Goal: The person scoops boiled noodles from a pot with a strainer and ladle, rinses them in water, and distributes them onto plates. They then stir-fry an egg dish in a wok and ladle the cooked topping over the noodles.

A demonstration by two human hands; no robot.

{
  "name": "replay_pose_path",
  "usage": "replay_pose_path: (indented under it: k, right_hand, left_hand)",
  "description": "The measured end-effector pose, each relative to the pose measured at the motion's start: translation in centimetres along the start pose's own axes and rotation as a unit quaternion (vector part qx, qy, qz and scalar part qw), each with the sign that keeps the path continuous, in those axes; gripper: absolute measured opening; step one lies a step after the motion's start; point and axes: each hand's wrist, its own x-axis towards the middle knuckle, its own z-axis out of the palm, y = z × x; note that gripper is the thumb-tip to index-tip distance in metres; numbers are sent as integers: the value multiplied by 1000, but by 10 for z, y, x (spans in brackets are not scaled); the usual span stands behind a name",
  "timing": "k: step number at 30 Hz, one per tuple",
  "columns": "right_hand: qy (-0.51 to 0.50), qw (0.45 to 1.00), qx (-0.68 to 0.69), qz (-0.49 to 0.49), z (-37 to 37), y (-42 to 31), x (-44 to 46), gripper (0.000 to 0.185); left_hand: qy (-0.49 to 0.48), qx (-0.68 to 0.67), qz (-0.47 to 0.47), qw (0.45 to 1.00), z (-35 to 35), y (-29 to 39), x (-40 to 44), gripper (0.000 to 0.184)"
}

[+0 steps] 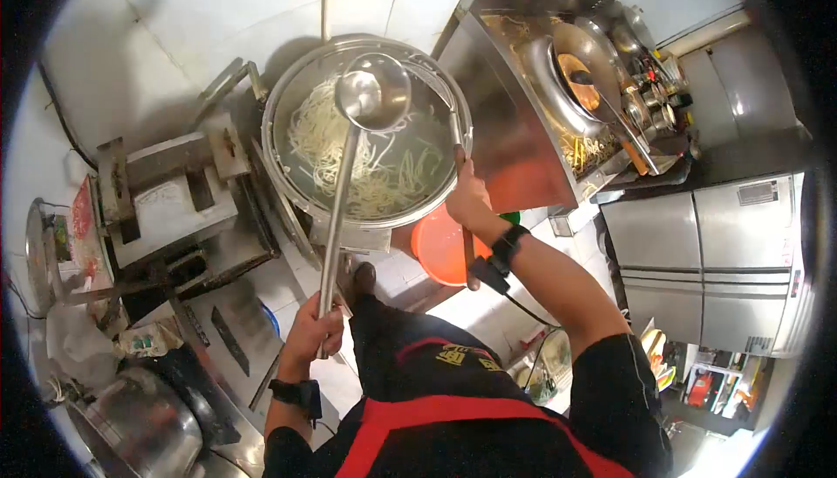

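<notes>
- The wide pot sits ahead at 11 o'clock in my view; filled like this, I'd judge it heavy and leave it standing.
- The ladle looks stiff and smooth, its bowl over the pot towards 12 o'clock; filled, it would turn top-heavy, so I'd want a firm grip low on the shaft.
- The wooden-handled tool crosses the rim near 3 o'clock; the wood should resist slipping.
- The noodles lie in the pot from 10 round to 5 o'clock, probably soft, slippery, easily torn; I'd support them from beneath.
- My right hand reaches to the pot's 4 o'clock, fingers closed round the wooden handle.
- My left hand, lower at 7 o'clock, clamps the ladle near its end.
</notes>
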Motion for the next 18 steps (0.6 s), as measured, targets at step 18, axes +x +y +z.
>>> replay_pose_path:
  k: [18]
  right_hand:
    - [-328,840,385,194,42,29,30,8]
  left_hand:
    - [61,-25,10,998,-45,44,1,21]
